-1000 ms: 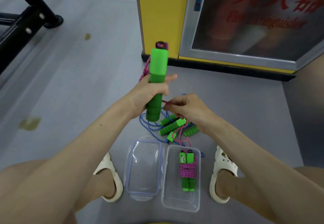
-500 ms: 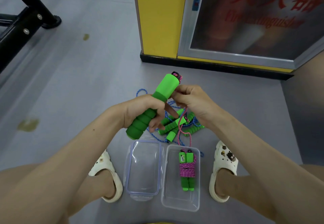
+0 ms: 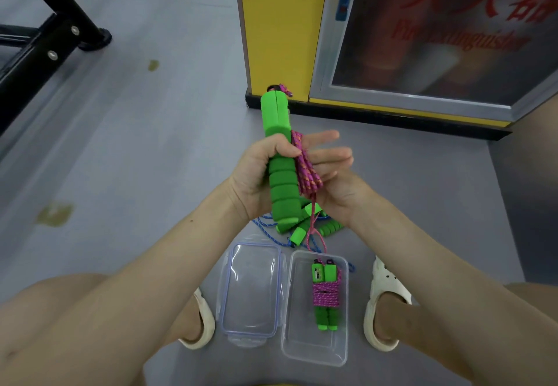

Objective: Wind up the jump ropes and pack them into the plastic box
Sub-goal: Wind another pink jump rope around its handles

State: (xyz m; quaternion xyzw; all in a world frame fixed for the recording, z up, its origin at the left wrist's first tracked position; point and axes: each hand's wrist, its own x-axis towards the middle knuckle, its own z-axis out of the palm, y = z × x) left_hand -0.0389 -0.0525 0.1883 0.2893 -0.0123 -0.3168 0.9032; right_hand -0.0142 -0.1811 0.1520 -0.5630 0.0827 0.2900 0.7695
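Observation:
My left hand (image 3: 256,171) grips a pair of green foam handles (image 3: 279,131), held upright above the floor. Loops of pink rope (image 3: 305,169) lie along the handles under my left thumb. My right hand (image 3: 332,180) is just right of the loops, its fingers stretched out straight behind them. A pink strand hangs down from the loops to the floor. A clear plastic box (image 3: 314,354) sits between my feet and holds one wound pink jump rope (image 3: 326,295). More green handles with blue rope (image 3: 297,233) lie in a pile behind the box.
The box's clear lid (image 3: 250,290) lies left of the box. My white sandals (image 3: 383,304) flank the two. A yellow pillar (image 3: 277,23) and a fire extinguisher cabinet (image 3: 434,38) stand ahead. A black equipment frame (image 3: 45,41) is at the far left.
My left hand has raised the handles from tilted to upright. Several pink loops now lie along the handles, and my right hand's fingers have straightened.

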